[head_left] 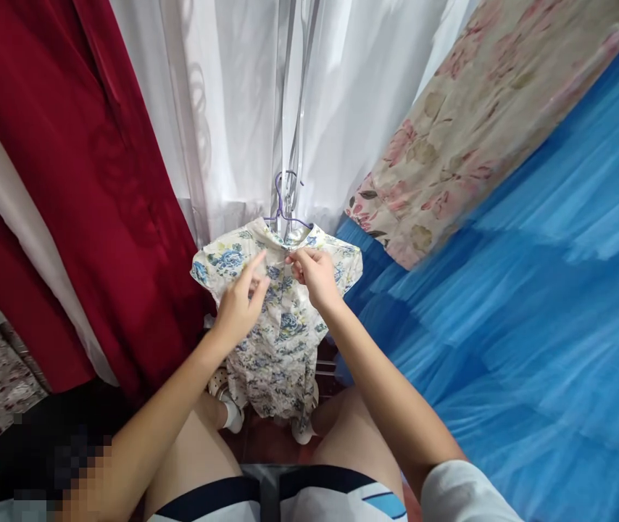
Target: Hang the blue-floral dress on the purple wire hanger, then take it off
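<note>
A white dress [291, 326] with blue flowers and short sleeves hangs in front of me on a thin purple hanger [281, 199]. My left hand [241, 301] is over the left side of its chest, index finger and thumb stretched apart with nothing visible between them. Just below the collar [312, 235], my right hand [314, 275] is closed in a pinch at the front of the neck. What its fingertips hold is too small to make out. White ribbons [291, 109] come down behind the hanger's hook.
Dark red cloth [125, 181] hangs on the left, and a white curtain [233, 94] is behind the dress. To the right are a pink-flowered cloth [451, 145] and a large blue tulle garment [549, 326]. My legs [201, 449] are either side of the dress's hem, above a reddish floor [269, 438].
</note>
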Demonstrator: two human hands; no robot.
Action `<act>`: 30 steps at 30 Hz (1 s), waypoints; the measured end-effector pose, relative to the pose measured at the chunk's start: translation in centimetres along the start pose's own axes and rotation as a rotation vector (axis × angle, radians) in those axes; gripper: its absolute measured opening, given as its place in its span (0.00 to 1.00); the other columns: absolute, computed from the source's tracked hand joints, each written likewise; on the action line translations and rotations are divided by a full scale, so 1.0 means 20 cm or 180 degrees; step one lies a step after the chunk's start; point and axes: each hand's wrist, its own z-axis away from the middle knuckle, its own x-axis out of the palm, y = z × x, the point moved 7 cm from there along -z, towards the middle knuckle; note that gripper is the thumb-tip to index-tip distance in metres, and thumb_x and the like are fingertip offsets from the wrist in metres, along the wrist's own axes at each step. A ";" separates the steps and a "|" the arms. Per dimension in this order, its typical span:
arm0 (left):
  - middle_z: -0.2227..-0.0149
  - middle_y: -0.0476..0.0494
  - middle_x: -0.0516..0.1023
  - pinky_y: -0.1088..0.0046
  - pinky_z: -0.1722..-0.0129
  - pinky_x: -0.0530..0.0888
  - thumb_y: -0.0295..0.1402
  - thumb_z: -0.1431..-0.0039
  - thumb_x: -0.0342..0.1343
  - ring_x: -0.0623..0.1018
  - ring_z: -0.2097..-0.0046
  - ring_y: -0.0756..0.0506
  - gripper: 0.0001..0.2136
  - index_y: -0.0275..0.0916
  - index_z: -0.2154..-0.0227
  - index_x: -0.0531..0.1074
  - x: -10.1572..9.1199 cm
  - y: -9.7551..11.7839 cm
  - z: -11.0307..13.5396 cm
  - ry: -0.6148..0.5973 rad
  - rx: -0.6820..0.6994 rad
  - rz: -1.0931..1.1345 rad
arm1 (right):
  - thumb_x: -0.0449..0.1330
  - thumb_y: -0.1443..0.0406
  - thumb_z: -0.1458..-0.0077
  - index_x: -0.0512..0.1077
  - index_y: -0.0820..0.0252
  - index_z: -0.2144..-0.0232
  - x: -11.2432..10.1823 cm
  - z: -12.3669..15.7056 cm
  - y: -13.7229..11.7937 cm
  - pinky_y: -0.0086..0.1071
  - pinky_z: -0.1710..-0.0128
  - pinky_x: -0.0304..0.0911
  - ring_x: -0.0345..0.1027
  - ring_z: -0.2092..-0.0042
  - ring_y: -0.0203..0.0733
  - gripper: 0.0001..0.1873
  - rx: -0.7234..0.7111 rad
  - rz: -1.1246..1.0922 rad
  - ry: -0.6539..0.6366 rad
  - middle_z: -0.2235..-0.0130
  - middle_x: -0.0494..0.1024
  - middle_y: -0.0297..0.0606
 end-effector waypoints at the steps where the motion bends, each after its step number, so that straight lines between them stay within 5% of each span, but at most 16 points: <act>1: 0.62 0.45 0.78 0.72 0.61 0.71 0.37 0.30 0.47 0.76 0.65 0.47 0.21 0.42 0.37 0.62 -0.02 0.05 -0.10 0.0032 0.0179 -0.0095 | 0.58 0.62 0.50 0.70 0.61 0.79 0.00 0.01 0.00 0.28 0.80 0.44 0.49 0.82 0.29 0.10 -0.0072 0.0069 -0.0004 0.86 0.58 0.25; 5: 0.65 0.43 0.79 0.71 0.61 0.68 0.34 0.32 0.49 0.76 0.63 0.45 0.12 0.37 0.63 0.77 -0.01 0.20 -0.39 -0.0022 0.0855 -0.0571 | 0.58 0.61 0.48 0.71 0.62 0.79 0.02 0.00 -0.02 0.28 0.78 0.47 0.52 0.79 0.31 0.12 -0.0284 0.0396 0.0057 0.84 0.62 0.27; 8: 0.69 0.45 0.78 0.73 0.62 0.68 0.34 0.33 0.51 0.76 0.65 0.47 0.11 0.36 0.67 0.76 -0.08 0.19 -0.47 0.0350 0.0836 -0.0538 | 0.57 0.60 0.48 0.69 0.61 0.80 0.03 -0.02 0.03 0.28 0.77 0.46 0.52 0.79 0.31 0.13 -0.0276 0.0559 0.0092 0.83 0.63 0.28; 11: 0.71 0.47 0.77 0.75 0.66 0.69 0.36 0.33 0.51 0.75 0.69 0.49 0.12 0.36 0.67 0.75 -0.30 0.00 -0.50 0.1157 0.0294 -0.0242 | 0.56 0.61 0.49 0.68 0.60 0.81 0.06 0.02 0.13 0.28 0.78 0.46 0.52 0.80 0.31 0.13 -0.0150 0.0637 -0.0007 0.84 0.61 0.27; 14: 0.73 0.48 0.74 0.76 0.68 0.68 0.37 0.33 0.49 0.73 0.70 0.50 0.14 0.35 0.70 0.72 -0.57 -0.35 -0.43 0.2097 -0.0479 -0.0001 | 0.56 0.62 0.51 0.68 0.60 0.82 0.07 0.10 0.21 0.28 0.79 0.44 0.50 0.81 0.31 0.12 -0.0012 0.0677 -0.0142 0.85 0.60 0.26; 16: 0.76 0.50 0.71 0.77 0.70 0.67 0.36 0.32 0.45 0.70 0.73 0.51 0.15 0.36 0.73 0.67 -0.64 -0.59 -0.33 0.2278 -0.1188 0.0255 | 0.57 0.62 0.51 0.69 0.61 0.82 0.06 0.16 0.24 0.28 0.80 0.44 0.50 0.81 0.31 0.11 0.0058 0.0685 -0.0215 0.85 0.61 0.26; 19: 0.79 0.50 0.69 0.76 0.71 0.67 0.35 0.35 0.46 0.68 0.75 0.51 0.14 0.37 0.76 0.66 -0.52 -0.77 -0.18 0.1702 -0.1570 0.0473 | 0.56 0.62 0.50 0.68 0.60 0.81 0.00 0.22 0.29 0.28 0.79 0.47 0.52 0.80 0.32 0.12 0.0136 0.0693 -0.0195 0.84 0.62 0.27; 22: 0.79 0.48 0.72 0.73 0.70 0.69 0.39 0.39 0.52 0.71 0.74 0.48 0.14 0.36 0.77 0.69 -0.27 -0.72 -0.06 0.0976 -0.1436 0.0666 | 0.53 0.61 0.48 0.66 0.59 0.82 -0.15 0.26 0.39 0.28 0.78 0.48 0.53 0.79 0.33 0.14 0.0240 0.0782 0.0041 0.84 0.62 0.28; 26: 0.74 0.46 0.76 0.73 0.67 0.71 0.43 0.40 0.54 0.75 0.70 0.46 0.15 0.37 0.75 0.73 0.07 -0.42 -0.02 0.0110 -0.1045 0.0981 | 0.59 0.60 0.51 0.67 0.59 0.84 -0.34 0.38 0.52 0.29 0.75 0.54 0.56 0.78 0.35 0.15 0.0472 0.1021 -0.0083 0.84 0.65 0.29; 28: 0.73 0.47 0.76 0.73 0.66 0.71 0.43 0.38 0.54 0.75 0.69 0.47 0.15 0.37 0.73 0.74 0.20 -0.23 -0.03 -0.0220 -0.0817 0.1105 | 0.70 0.61 0.62 0.73 0.60 0.79 -0.37 0.45 0.53 0.32 0.69 0.60 0.63 0.73 0.39 0.11 0.0536 0.1126 -0.0395 0.78 0.72 0.31; 30: 0.72 0.48 0.76 0.73 0.63 0.71 0.41 0.36 0.53 0.76 0.67 0.47 0.13 0.38 0.70 0.75 0.31 -0.02 -0.04 -0.0591 -0.0447 0.1069 | 0.76 0.63 0.72 0.77 0.60 0.70 -0.33 0.50 0.50 0.36 0.60 0.64 0.68 0.64 0.45 0.21 0.0469 0.1107 -0.0896 0.68 0.78 0.35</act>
